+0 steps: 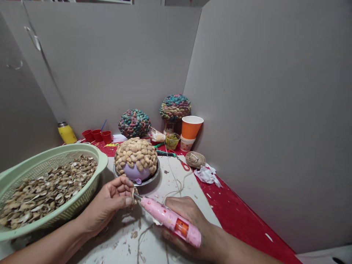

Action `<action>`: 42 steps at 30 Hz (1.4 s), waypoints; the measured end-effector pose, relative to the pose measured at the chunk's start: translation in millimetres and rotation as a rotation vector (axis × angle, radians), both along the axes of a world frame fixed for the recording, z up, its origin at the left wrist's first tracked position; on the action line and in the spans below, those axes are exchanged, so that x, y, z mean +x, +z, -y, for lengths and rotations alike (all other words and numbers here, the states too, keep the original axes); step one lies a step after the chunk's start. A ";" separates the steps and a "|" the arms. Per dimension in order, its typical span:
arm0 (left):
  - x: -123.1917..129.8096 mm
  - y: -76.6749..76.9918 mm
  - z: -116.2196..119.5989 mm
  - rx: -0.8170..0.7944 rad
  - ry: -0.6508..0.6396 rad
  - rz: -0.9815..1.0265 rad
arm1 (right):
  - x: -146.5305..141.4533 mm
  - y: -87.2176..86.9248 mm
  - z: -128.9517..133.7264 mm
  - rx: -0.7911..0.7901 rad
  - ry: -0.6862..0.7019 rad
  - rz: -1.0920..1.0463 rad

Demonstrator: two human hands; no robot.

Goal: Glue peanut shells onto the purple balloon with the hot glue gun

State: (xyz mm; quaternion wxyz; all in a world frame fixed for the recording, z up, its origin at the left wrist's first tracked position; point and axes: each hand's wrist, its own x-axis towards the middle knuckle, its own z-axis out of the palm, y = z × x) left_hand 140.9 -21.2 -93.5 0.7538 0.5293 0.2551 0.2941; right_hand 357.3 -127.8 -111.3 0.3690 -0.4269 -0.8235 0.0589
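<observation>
My left hand [117,192] is closed in a pinch on a peanut shell [134,195] in front of the balloon. In my right hand [187,216] is a pink hot glue gun [165,216], its metal nozzle touching or just inside the shell. Just beyond sits a purple balloon [134,171] on a metal bowl [156,174], its upper part covered with peanut shells [136,152] and its knot facing me. To the left, a green colander [103,157] holds many loose peanut shell halves [55,187].
Two colored shell-covered balls [134,123] stand at the back. Red cups [96,135] and a yellow bottle [66,132] are behind the colander. Orange paper cups [191,127], a twine ball [195,160], scissors [184,165] and crumpled tissue [207,174] lie right. Grey walls [261,110] enclose the table.
</observation>
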 end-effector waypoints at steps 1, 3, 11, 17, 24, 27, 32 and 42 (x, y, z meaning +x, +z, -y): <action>-0.1 -0.5 -0.2 -0.001 0.000 -0.001 | 0.1 -0.7 0.0 0.001 -0.003 0.001; -0.2 -1.3 -0.6 -0.001 0.003 -0.005 | 0.0 -1.9 -0.1 0.001 -0.002 -0.008; 0.9 1.5 -0.2 -0.015 0.003 0.008 | -0.2 -0.5 0.5 -0.007 0.007 -0.017; -1.0 1.6 -0.4 -0.008 0.011 0.010 | 0.6 -1.0 1.3 -0.004 -0.006 -0.002; 0.3 1.3 -2.0 -0.005 0.020 0.009 | 0.6 -0.8 2.3 -0.036 -0.006 0.003; 0.6 1.2 -3.1 -0.013 0.024 0.012 | 0.7 -0.9 2.0 -0.036 -0.010 0.010; 0.0 1.6 -3.6 -0.042 0.028 0.043 | 0.7 -2.1 1.3 -0.038 -0.006 0.010; 2.6 4.2 -3.9 -0.079 0.038 0.075 | 2.4 -4.6 2.4 -0.080 -0.021 0.042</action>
